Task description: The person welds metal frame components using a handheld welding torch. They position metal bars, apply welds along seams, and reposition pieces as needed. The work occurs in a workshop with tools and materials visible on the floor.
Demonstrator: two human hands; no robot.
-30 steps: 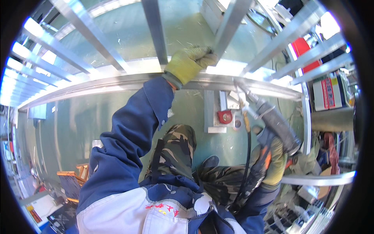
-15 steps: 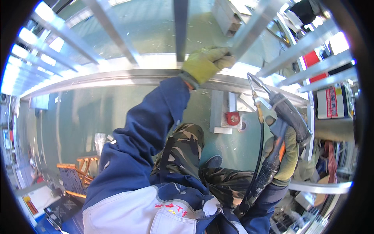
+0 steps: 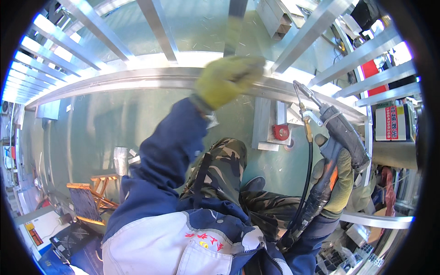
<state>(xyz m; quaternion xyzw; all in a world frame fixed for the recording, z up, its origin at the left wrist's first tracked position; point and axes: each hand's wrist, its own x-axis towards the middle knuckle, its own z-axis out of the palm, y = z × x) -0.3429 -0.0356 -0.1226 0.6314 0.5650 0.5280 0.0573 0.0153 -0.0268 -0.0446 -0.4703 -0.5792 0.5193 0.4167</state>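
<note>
My left hand (image 3: 222,84), in a yellow-green work glove, hovers over the long silvery metal rail (image 3: 142,81). Motion smears its fingers, so I cannot make out their pose or anything in them. Just beyond the hand stands a darker upright bar (image 3: 236,27). My right hand (image 3: 343,181), gloved likewise, is wrapped round the handle of a welding torch (image 3: 347,133) with a dark grey body. The torch's thin nozzle points up and left toward the rail. A black hose (image 3: 306,178) with a brass fitting runs down beside the handle.
Metal uprights (image 3: 300,39) rise from the rail on both sides. A red tape measure (image 3: 281,132) rests by metal pieces on the green floor. At lower left is a wooden folding stool (image 3: 87,201). A white box (image 3: 392,123) lies at the right.
My left hand has shifted slightly left and toward me, away from the bright upright it was beside. My right hand keeps the welding torch in nearly the same place.
</note>
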